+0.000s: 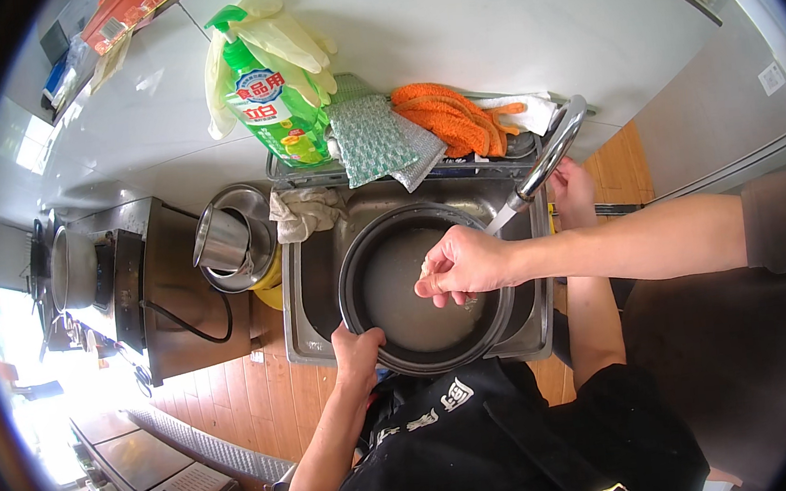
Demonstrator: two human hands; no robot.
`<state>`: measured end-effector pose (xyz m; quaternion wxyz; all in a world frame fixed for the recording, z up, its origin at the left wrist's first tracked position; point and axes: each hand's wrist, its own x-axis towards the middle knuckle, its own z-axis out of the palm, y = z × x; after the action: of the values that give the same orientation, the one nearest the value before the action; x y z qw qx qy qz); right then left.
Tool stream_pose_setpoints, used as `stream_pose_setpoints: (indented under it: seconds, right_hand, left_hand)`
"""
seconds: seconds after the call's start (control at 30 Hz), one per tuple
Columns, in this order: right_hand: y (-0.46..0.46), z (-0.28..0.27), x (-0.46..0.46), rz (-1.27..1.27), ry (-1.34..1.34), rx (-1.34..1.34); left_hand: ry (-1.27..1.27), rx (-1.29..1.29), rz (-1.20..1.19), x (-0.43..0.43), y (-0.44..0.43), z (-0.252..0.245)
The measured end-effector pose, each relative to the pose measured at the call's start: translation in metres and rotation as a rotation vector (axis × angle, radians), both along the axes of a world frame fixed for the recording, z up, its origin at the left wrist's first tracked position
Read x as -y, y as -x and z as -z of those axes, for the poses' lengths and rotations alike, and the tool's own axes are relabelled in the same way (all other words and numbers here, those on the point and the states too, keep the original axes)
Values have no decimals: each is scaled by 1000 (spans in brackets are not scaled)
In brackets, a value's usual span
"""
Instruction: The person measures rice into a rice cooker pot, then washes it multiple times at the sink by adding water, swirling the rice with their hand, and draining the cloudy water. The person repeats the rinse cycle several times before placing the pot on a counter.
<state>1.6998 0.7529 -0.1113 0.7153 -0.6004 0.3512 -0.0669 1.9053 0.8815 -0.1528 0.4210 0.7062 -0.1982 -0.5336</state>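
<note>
A dark round pot (pixel 350 277) of cloudy water sits in the stainless steel sink (pixel 302 355). My left hand (pixel 358 352) grips the pot's near left rim, its thumb over the edge. Behind the chrome faucet (pixel 560 154), my right hand (pixel 572 184) is raised on the sink's right side; its fingertips are partly hidden, so I cannot tell whether it holds anything. A co-worker's hand (pixel 465 264) reaches in from the right and hovers over the pot with curled fingers. That forearm crosses in front of mine. Water runs from the spout, and a few pale grains show near the co-worker's fingers.
Behind the sink, a rack (pixel 317 180) holds a green dish soap bottle (pixel 277 126) draped with rubber gloves (pixel 284 37), scouring pads (pixel 373 138) and an orange cloth (pixel 448 118). A beige rag (pixel 306 212) hangs on the rim. Metal pots (pixel 223 239) stand left, beside a steel cabinet (pixel 189 284).
</note>
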Motion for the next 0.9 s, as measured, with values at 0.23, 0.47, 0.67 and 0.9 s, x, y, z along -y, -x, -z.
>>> stream_pose_setpoints:
  seconds: [0.23, 0.47, 0.67, 0.9]
  right_hand:
    - [2, -2, -5, 7, 38, -181]
    - [5, 23, -4, 61, -172, 87]
    - [95, 41, 61, 1019, -164, 433]
    - [96, 74, -15, 957, 25, 110]
  left_hand:
    - [-22, 4, -5, 3, 3, -5]
    - [-2, 7, 16, 1, 3, -2]
    - [-3, 12, 44, 4, 1, 1]
    - [2, 3, 37, 6, 1, 10]
